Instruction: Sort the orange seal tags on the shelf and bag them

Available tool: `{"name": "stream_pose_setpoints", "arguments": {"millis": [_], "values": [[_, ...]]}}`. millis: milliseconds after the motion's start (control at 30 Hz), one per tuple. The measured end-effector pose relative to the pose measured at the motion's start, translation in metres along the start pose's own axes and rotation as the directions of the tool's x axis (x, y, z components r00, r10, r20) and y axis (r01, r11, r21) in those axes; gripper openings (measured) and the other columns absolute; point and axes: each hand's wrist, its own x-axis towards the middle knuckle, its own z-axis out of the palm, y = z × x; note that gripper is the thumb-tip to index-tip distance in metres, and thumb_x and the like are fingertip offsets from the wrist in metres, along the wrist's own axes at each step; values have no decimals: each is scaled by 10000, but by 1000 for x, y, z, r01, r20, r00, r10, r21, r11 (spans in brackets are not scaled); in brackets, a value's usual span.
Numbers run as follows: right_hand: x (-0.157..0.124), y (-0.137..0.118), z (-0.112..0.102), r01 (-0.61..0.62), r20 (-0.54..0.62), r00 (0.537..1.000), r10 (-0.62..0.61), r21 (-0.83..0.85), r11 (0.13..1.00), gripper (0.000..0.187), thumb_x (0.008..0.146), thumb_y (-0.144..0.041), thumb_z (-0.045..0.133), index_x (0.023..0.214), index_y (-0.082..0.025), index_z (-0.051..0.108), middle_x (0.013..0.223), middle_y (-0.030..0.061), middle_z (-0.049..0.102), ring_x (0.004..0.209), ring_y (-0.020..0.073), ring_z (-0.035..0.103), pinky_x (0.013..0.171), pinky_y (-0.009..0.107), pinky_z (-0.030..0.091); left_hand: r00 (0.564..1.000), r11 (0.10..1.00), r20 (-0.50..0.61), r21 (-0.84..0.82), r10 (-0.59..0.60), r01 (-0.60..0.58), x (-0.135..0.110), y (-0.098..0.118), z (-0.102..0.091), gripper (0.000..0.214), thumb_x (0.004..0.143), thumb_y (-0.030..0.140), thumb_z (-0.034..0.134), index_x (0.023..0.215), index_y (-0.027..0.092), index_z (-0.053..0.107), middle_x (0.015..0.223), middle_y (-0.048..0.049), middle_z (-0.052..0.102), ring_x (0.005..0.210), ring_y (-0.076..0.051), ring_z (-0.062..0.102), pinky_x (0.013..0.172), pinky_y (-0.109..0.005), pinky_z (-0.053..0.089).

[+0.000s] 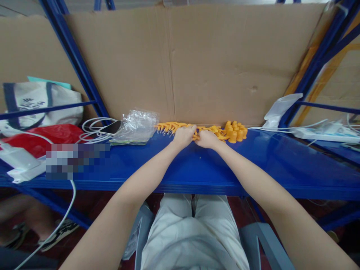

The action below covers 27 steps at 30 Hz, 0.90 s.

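Well, from the head camera, you have both arms stretched forward to the far edge of the blue shelf [197,168], where it meets the cardboard backing [213,63]. Your left hand [184,136] and right hand [207,140] sit knuckle to knuckle, almost touching. Both are curled shut, the fingers pressed together on some of the orange plastic pieces [234,131] that show in the narrow gap between the two hands. How each fingertip sits on them is hidden by the backs of your hands.

The orange plastic pieces run in a line along the foot of the cardboard. A flat row with small springs reaches out to the left of your left hand, and a heap of stubbier ones lies just right of your right hand.

Farther left on the shelf lies a crumpled clear plastic bag [136,126]. Beside it is a dark phone [113,127] resting on a coiled white cable [94,131]. A red bag [50,135] and a white tote bag [36,103] sit at the far left. On the right, a white pouch [281,108] leans against the blue upright, with a white power strip [317,133] near it. Below the near edge of the shelf your pale trousers [194,232] show, and at the lower left another person's shoe [56,230] is on the floor.
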Motion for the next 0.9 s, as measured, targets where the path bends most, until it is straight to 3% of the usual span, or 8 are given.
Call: {"name": "stream_pose_setpoints", "arguments": {"millis": [167, 333, 567, 900], "values": [[0, 2, -1, -53, 41, 998, 50, 91, 994, 354, 903, -240, 526, 1163, -107, 727, 984, 175, 775, 957, 281, 740, 841, 315, 552, 997, 997, -32, 31, 74, -73, -3, 5, -6, 342, 961, 149, 385, 1210, 160, 619, 1113, -175, 705, 1029, -284, 689, 815, -352, 501], [-1, -1, 2, -125, 27, 992, 123, 57, 991, 399, 930, -242, 484, 1237, -84, 683, 1148, 219, 736, 1099, 308, 703, 901, 358, 546, 995, 995, -13, 13, 101, -101, -3, 7, -6, 359, 941, 107, 384, 1191, 154, 636, 1109, -167, 707, 1007, -267, 683, 824, -349, 501], [1, 3, 1, -83, -32, 996, 86, 80, 993, 402, 926, -212, 467, 1252, -88, 668, 1224, 207, 712, 1149, 300, 683, 937, 368, 523, 986, 989, -84, -25, 141, -143, -3, 8, 0, 349, 922, 104, 401, 1156, 184, 647, 1181, -131, 704, 1010, -248, 665, 862, -357, 493], [-3, 1, -6, -98, -37, 995, 97, -32, 995, 395, 937, -198, 472, 1251, -77, 679, 1193, 244, 713, 1170, 319, 675, 970, 398, 521, 998, 994, -59, -106, 30, -36, -4, 12, 1, 367, 880, 108, 452, 1167, 197, 661, 1181, -127, 720, 1059, -267, 681, 862, -365, 511]]}}
